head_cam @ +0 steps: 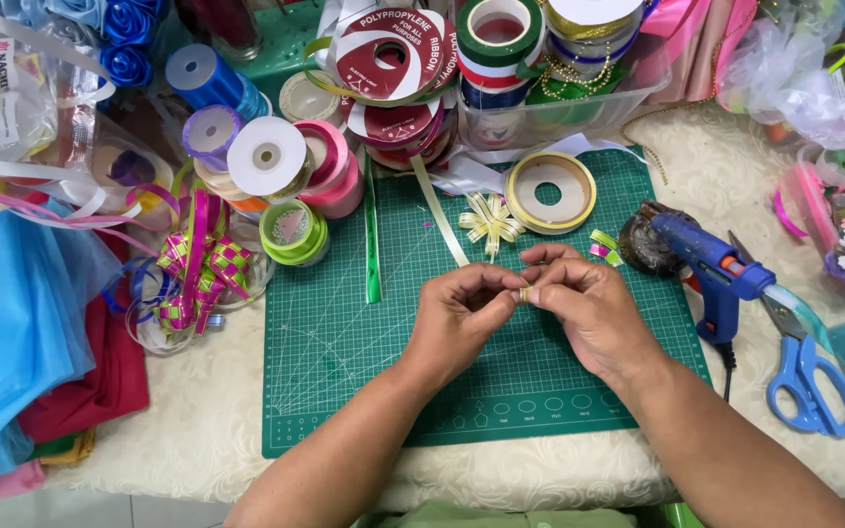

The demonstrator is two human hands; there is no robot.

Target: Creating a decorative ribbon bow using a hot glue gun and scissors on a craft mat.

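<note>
Green cutting mat (344, 372): left hand (457, 318) and right hand (589, 308), two grips grasping one ribbon piece (524, 292).

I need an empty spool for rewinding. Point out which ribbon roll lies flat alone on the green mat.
The pale yellow, nearly empty ribbon roll at the green cutting mat's top edge, beside the small yellow bow. The other rolls are piled at the mat's upper left.

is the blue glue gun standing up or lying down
Lying down: the blue plastic glue gun rests on its side at the green cutting mat's right edge, nozzle toward a dark round holder, handle toward the blue-handled scissors.
</note>
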